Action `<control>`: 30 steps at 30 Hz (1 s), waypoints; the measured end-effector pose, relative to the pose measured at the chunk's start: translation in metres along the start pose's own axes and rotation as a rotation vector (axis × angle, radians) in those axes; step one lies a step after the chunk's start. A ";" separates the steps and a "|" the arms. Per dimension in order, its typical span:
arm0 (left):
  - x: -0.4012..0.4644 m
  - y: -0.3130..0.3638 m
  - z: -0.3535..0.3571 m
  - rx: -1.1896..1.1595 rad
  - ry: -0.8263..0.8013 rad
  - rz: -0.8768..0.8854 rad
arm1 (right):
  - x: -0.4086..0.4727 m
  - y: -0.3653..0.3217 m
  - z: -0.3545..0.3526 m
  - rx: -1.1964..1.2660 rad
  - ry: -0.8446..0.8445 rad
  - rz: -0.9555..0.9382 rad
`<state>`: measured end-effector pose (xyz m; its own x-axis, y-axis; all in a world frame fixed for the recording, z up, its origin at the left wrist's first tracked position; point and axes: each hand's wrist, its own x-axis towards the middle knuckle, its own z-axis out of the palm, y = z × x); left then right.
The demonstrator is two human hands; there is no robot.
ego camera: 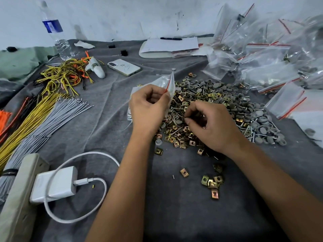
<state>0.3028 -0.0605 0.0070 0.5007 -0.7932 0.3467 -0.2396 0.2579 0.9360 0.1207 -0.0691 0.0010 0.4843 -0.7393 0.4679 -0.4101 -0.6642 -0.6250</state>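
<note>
Hardware pile point(244, 109) sprawls at 3 o'clock. Zip bag point(163, 81) at 12 o'clock, mouth pinched by left hand point(148, 109). Right hand point(215, 124) curled over pile, pinching 1 small piece point(185, 118). Risk: if bag mouth sags, piece could bounce off.

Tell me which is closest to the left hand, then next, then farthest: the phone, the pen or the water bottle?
From the left hand, which holds a bag:
1. Phone, just beyond it, slightly left.
2. Pen, at the back, slightly right.
3. Water bottle, far back left.
</note>
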 end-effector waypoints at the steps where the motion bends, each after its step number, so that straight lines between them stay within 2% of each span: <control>1: -0.002 0.000 0.001 0.004 -0.046 0.007 | 0.000 0.002 -0.001 0.024 0.014 0.008; 7: -0.015 -0.001 0.013 0.023 -0.340 0.028 | 0.002 0.013 -0.009 0.407 0.074 0.117; 14: -0.019 -0.003 0.021 0.114 -0.307 0.140 | 0.003 0.023 -0.012 0.435 0.133 0.225; 19: -0.026 -0.006 0.028 0.193 -0.372 0.287 | 0.004 0.019 -0.015 0.414 0.254 0.251; 23: -0.032 -0.006 0.036 0.211 -0.277 0.320 | 0.004 0.017 -0.015 0.254 0.305 0.250; 26: -0.033 -0.005 0.039 0.166 -0.180 0.299 | 0.004 0.018 -0.015 0.085 0.238 0.255; 28: -0.034 -0.002 0.039 0.159 -0.149 0.339 | 0.004 0.019 -0.015 0.029 0.149 0.288; 30: -0.035 0.000 0.040 0.174 -0.154 0.420 | 0.005 0.017 -0.015 -0.028 0.140 0.280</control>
<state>0.2517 -0.0545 -0.0078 0.2049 -0.7156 0.6678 -0.5371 0.4882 0.6879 0.1049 -0.0855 0.0019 0.2391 -0.9008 0.3624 -0.5349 -0.4337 -0.7251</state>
